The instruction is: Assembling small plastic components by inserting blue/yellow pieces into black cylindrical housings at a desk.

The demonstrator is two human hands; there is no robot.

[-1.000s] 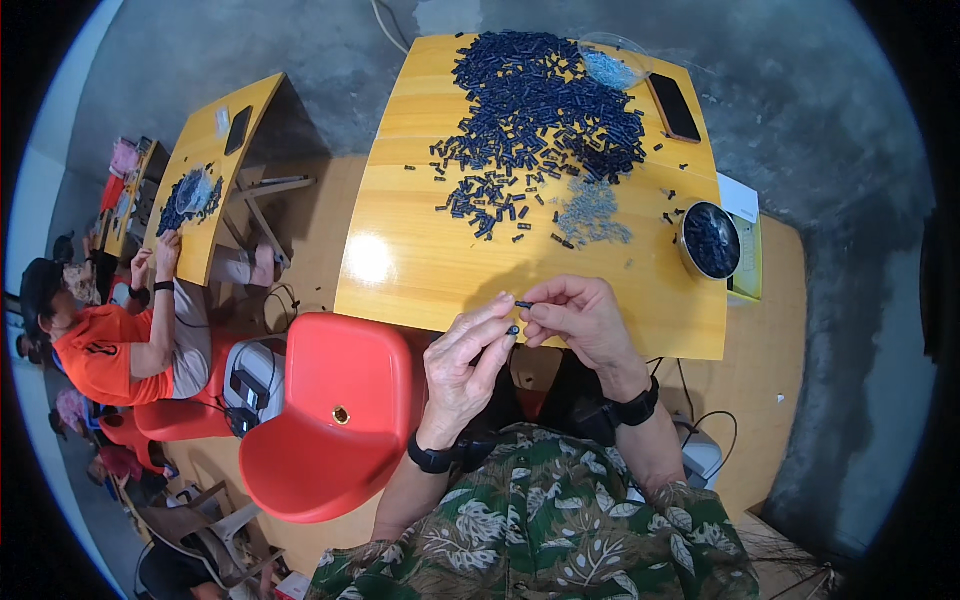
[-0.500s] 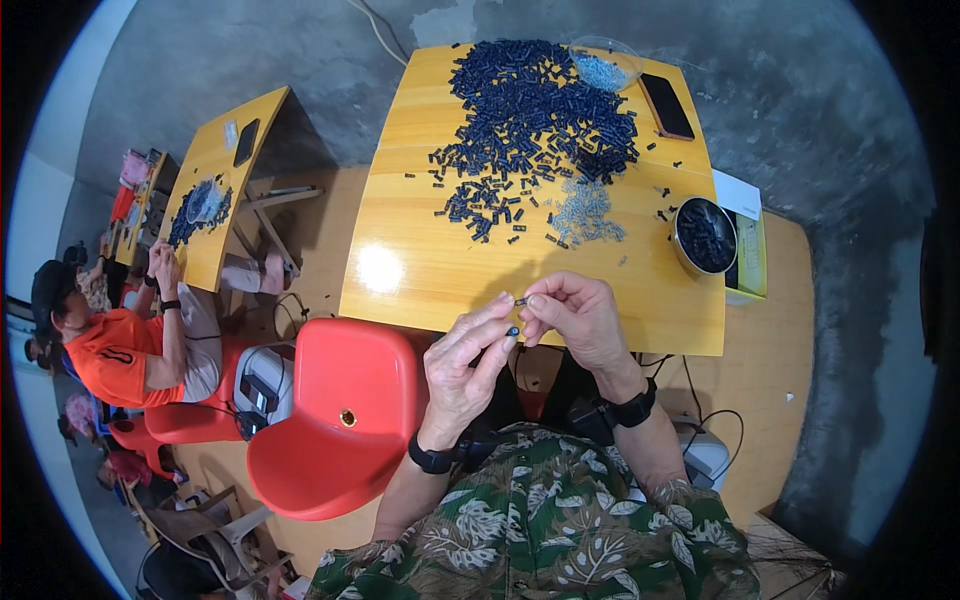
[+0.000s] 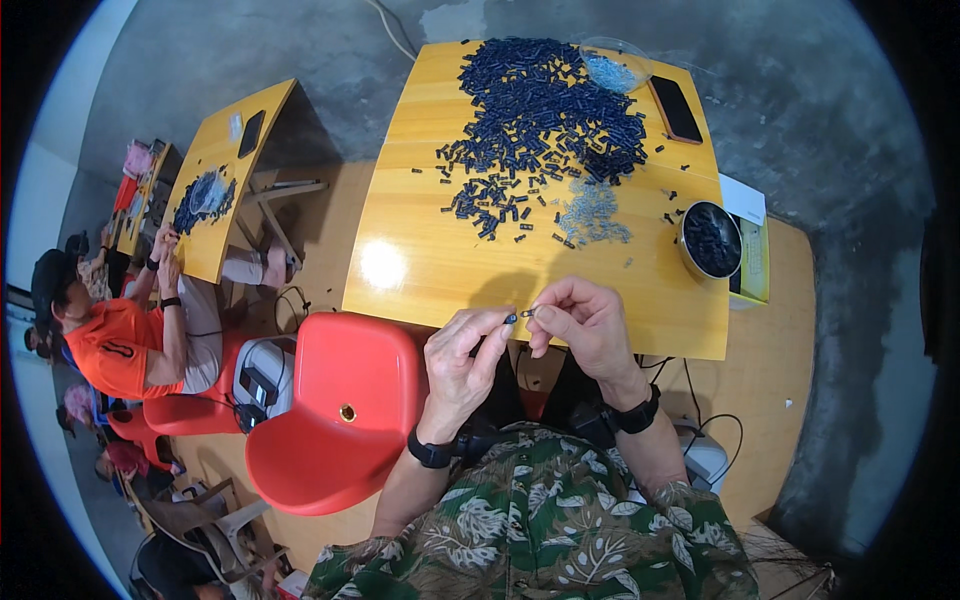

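Note:
Over the near edge of the wooden table (image 3: 400, 225), my two hands are close together. Between thumb and forefinger, my left hand (image 3: 460, 368) pinches a small black plastic piece (image 3: 511, 319). My right hand (image 3: 590, 330) grips a second tiny dark piece (image 3: 528, 313) in its fingertips, its end close to the black one; whether they touch I cannot tell. Farther off lies a wide heap of small black plastic pieces (image 3: 550, 105). Beside its near right part is a pile of tiny silvery metal bits (image 3: 592, 212).
A clear round tub (image 3: 612, 72) of pale bits and a phone (image 3: 676, 109) lie at the back right. At the right edge stands a metal bowl (image 3: 738, 262) of black pieces, near a yellow box (image 3: 757, 270). A red chair (image 3: 340, 400) is left; a co-worker (image 3: 120, 345) sits beyond.
The left hand's fingers have risen, bringing the black piece up level with the right hand's piece. The two pieces are now nearly end to end. The view has shifted slightly.

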